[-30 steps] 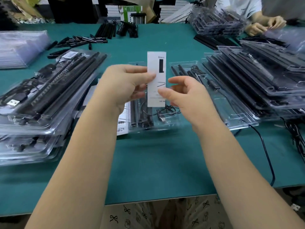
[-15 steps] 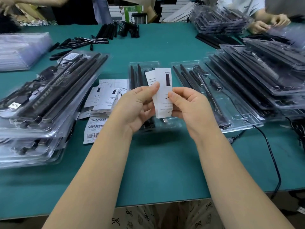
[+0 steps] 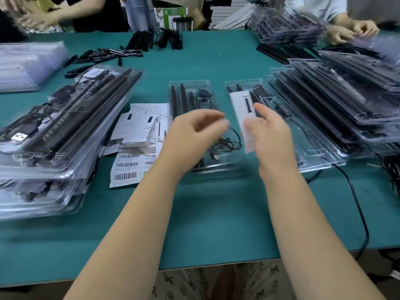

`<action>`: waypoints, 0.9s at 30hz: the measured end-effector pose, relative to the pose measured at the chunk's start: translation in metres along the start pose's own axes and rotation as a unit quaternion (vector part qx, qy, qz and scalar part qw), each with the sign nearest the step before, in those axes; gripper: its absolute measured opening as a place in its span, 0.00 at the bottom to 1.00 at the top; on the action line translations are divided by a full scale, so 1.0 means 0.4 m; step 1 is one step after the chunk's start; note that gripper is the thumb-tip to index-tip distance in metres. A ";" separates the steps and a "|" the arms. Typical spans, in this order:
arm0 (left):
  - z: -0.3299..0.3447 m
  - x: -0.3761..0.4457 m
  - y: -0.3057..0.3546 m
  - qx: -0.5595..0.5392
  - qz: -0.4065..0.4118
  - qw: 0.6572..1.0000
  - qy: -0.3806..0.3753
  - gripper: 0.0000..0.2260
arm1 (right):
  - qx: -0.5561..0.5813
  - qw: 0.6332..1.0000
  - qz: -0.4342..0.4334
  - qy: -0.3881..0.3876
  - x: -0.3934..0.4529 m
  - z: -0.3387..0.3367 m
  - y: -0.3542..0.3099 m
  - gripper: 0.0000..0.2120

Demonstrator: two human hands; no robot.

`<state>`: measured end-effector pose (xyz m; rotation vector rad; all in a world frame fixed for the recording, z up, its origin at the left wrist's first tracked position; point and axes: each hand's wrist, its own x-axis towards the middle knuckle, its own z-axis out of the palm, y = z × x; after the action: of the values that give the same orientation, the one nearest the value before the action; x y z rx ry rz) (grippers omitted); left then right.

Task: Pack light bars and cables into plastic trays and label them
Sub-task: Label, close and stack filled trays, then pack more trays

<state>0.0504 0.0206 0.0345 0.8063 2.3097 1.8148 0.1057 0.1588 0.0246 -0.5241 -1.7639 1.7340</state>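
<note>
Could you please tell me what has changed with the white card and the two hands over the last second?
The left hand has let go of the white card and drawn back to the left. The right hand alone now holds it and has carried it rightward, over the right-hand tray. The loose labels and tray stacks lie as before.

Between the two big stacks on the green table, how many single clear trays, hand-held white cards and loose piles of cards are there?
Single clear trays: 2 (middle one, right one)
White card held in the right hand: 1
Pile of white cards: 1
Total: 4
</note>
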 end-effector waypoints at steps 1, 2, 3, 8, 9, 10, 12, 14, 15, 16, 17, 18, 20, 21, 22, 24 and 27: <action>0.000 -0.002 -0.012 0.157 0.068 0.985 -0.032 0.19 | 0.000 0.999 0.017 0.036 0.008 -0.010 -0.003 0.15; 0.005 -0.003 -0.023 0.284 0.111 0.949 -0.081 0.27 | 0.007 0.998 0.034 0.062 0.014 -0.020 -0.005 0.11; 0.013 -0.004 -0.031 0.365 0.120 0.914 -0.129 0.33 | 0.013 0.996 0.047 0.077 0.018 -0.026 -0.007 0.08; 0.035 -0.001 -0.045 0.401 0.070 0.893 -0.193 0.31 | -0.031 0.994 0.096 0.042 0.028 -0.038 -0.003 0.07; 0.034 -0.001 -0.045 0.385 0.064 0.900 -0.193 0.29 | -0.050 0.993 0.099 0.032 0.029 -0.038 0.000 0.07; 0.032 -0.002 -0.043 0.363 0.056 0.911 -0.189 0.28 | -0.071 0.992 0.097 0.025 0.030 -0.037 0.004 0.07; 0.030 -0.005 -0.043 0.336 0.048 0.923 -0.178 0.27 | -0.113 0.990 0.081 0.009 0.027 -0.030 0.014 0.08; 0.032 -0.007 -0.042 0.333 0.049 0.926 -0.173 0.27 | -0.149 0.986 0.069 -0.009 0.025 -0.018 0.021 0.08; 0.033 -0.008 -0.042 0.330 0.048 0.927 -0.171 0.27 | -0.164 0.984 0.067 -0.015 0.024 -0.012 0.026 0.07; 0.034 -0.009 -0.043 0.325 0.049 0.929 -0.168 0.27 | -0.177 0.982 0.065 -0.018 0.025 -0.008 0.031 0.07; 0.034 -0.008 -0.043 0.322 0.050 0.931 -0.166 0.27 | -0.195 0.979 0.059 -0.021 0.024 -0.005 0.035 0.07; 0.035 -0.009 -0.043 0.321 0.051 0.931 -0.165 0.27 | -0.218 0.974 0.047 -0.025 0.024 -0.004 0.040 0.07; 0.034 -0.011 -0.042 0.317 0.052 0.933 -0.161 0.28 | -0.267 0.964 0.006 -0.018 0.018 0.001 0.047 0.06; 0.033 -0.012 -0.040 0.310 0.051 0.936 -0.157 0.31 | -0.280 0.960 -0.019 -0.007 0.012 0.003 0.049 0.06; 0.031 -0.014 -0.037 0.300 0.050 0.940 -0.152 0.33 | -0.286 0.957 -0.040 0.004 0.006 0.006 0.052 0.06; 0.030 -0.017 -0.030 0.286 0.049 0.947 -0.139 0.35 | -0.282 0.958 -0.051 0.018 -0.002 0.009 0.057 0.05; 0.033 -0.019 -0.030 0.278 0.051 0.952 -0.121 0.28 | -0.250 0.967 -0.042 0.028 -0.010 0.010 0.061 0.17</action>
<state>0.0580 0.0268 0.0177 1.1562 2.6674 1.0052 0.1026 0.1548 0.0002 -0.6854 -2.1533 1.1966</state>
